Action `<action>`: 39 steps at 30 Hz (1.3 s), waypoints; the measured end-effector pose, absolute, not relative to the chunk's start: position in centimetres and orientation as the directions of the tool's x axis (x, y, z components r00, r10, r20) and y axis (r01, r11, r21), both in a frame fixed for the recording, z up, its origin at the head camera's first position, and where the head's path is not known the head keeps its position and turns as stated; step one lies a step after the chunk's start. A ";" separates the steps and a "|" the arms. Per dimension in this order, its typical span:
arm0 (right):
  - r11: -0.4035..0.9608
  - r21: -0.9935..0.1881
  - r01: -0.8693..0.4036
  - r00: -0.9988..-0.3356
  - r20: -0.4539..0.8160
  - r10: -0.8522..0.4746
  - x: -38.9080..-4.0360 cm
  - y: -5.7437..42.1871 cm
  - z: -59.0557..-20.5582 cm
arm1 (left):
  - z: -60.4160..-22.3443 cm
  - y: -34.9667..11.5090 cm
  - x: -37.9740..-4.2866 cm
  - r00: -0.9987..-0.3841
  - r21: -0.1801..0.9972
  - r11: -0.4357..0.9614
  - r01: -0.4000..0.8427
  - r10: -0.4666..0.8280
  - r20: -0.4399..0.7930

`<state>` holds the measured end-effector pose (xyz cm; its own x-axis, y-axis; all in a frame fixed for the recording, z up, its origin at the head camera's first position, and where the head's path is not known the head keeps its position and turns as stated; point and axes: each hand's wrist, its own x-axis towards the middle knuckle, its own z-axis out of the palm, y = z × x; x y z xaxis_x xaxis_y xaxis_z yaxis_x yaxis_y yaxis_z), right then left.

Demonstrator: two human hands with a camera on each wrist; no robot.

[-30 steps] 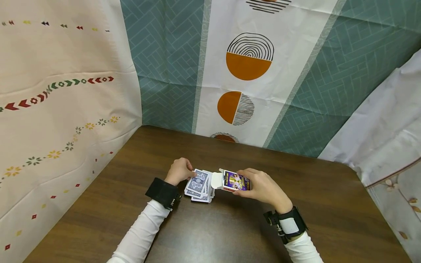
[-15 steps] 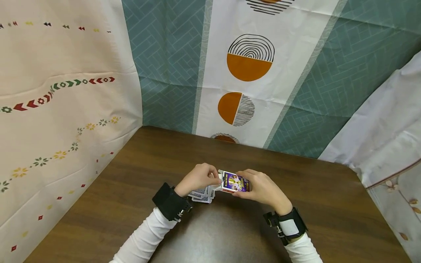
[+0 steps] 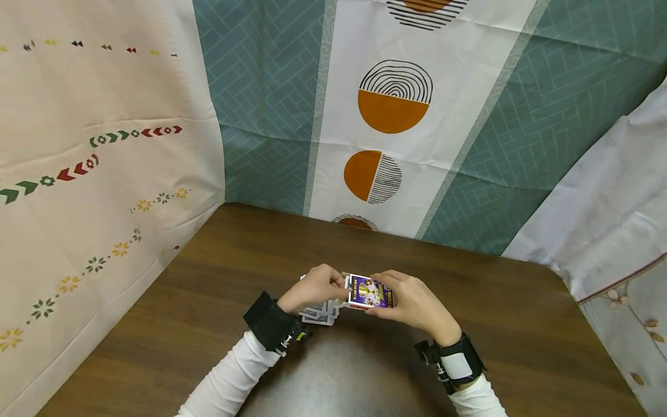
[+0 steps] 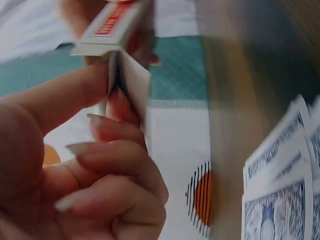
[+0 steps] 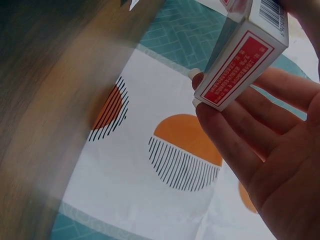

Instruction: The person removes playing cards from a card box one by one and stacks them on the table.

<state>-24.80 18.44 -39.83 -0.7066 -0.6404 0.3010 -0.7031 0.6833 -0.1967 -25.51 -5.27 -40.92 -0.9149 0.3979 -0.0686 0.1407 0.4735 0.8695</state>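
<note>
My right hand (image 3: 417, 304) holds a purple-fronted playing card box (image 3: 371, 291) by its right end, just above the table. The box's open end faces left, its white flap (image 4: 136, 82) hanging out in the left wrist view. At that mouth, the thumb and index finger of my left hand (image 3: 316, 286) pinch a thin pale edge (image 4: 113, 75), seemingly a playing card; most of it is hidden. A loose pile of playing cards (image 3: 319, 318), blue-patterned backs up, lies under the left hand and is partly covered by it. The right wrist view shows the box's red-panelled narrow side.
The brown wooden table (image 3: 260, 243) extends around both hands. A teal and white patterned cloth (image 3: 271, 116) hangs along its back edge. Pale cloths hang at the left (image 3: 120, 174) and right (image 3: 615, 220) sides. Black straps circle both wrists.
My left hand has moved right from the card pile to the box's open end and stays there, its fingers at the mouth. The right hand and box have shifted only slightly.
</note>
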 end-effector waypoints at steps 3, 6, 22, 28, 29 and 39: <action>0.685 -0.198 -0.701 -0.709 0.300 -0.639 -24.9 18.4 -39.9 | -40.8 -6.2 -26.0 -0.873 0.914 0.394 0.095 0.475 -0.114; 0.685 -0.203 -0.699 -0.711 0.297 -0.637 -24.9 18.5 -39.9 | -40.6 -7.2 -26.4 -0.839 0.925 0.369 0.085 0.528 -0.133; 0.700 -0.206 -0.684 -0.726 0.292 -0.623 -25.0 18.3 -39.8 | -38.8 -11.1 -26.9 -0.845 0.946 0.321 0.049 0.518 -0.132; 0.684 -0.193 -0.704 -0.705 0.314 -0.636 -25.1 18.4 -40.0 | -39.0 -12.1 -27.2 -0.863 0.950 0.302 0.075 0.496 -0.090; 0.682 -0.187 -0.707 -0.700 0.317 -0.639 -25.2 18.4 -40.1 | -39.0 -12.3 -27.2 -0.871 0.951 0.301 0.075 0.484 -0.084; 0.681 -0.183 -0.709 -0.698 0.322 -0.640 -25.2 18.5 -40.1 | -40.4 -13.4 -28.6 -0.949 0.950 0.310 0.038 0.309 -0.063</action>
<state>-25.19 18.50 -40.08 -0.6975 -0.6403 0.3217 -0.7092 0.6809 -0.1826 -28.60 -13.37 -40.43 -0.9488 0.3094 -0.0632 0.0378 0.3099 0.9500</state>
